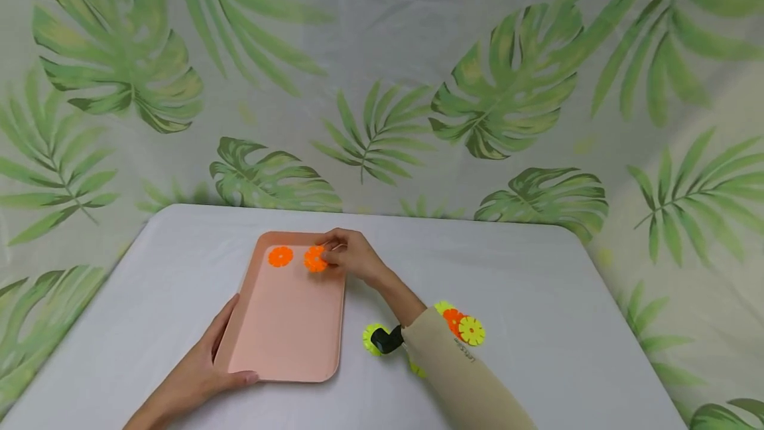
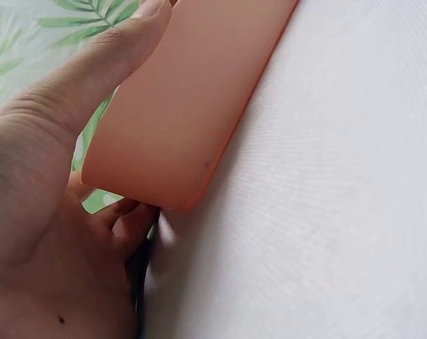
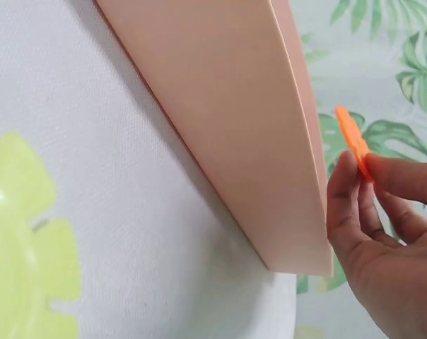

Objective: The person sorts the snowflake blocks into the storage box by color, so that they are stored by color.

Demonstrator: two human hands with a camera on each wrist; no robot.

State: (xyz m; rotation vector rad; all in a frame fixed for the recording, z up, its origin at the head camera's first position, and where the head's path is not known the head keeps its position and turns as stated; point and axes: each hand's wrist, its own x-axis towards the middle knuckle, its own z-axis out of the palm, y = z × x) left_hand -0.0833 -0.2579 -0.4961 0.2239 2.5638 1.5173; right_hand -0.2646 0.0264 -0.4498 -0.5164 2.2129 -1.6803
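A pink rectangular tray [image 1: 286,324] lies on the table, one orange notched plastic disc [image 1: 280,257] flat in its far left corner. At the tray's far right corner my right hand [image 1: 352,256] pinches a second orange notched disc [image 1: 314,259] between thumb and fingertips. That held disc [image 3: 353,141] appears nearly edge-on in the right wrist view, above the tray's rim. My left hand [image 1: 199,367] holds the near left corner of the tray, thumb along the front edge and fingers along the left side. In the left wrist view the thumb [image 2: 107,67] overlaps the tray wall [image 2: 171,127].
Right of the tray, a yellow-green disc [image 1: 371,340] lies partly behind the black wrist camera [image 1: 386,340]. Farther right, yellow-green discs [image 1: 472,330] and an orange-red one [image 1: 453,320] overlap in a pile, partly behind my right sleeve [image 1: 465,370]. A leaf-patterned cloth [image 1: 382,85] hangs behind the white table [image 1: 537,284].
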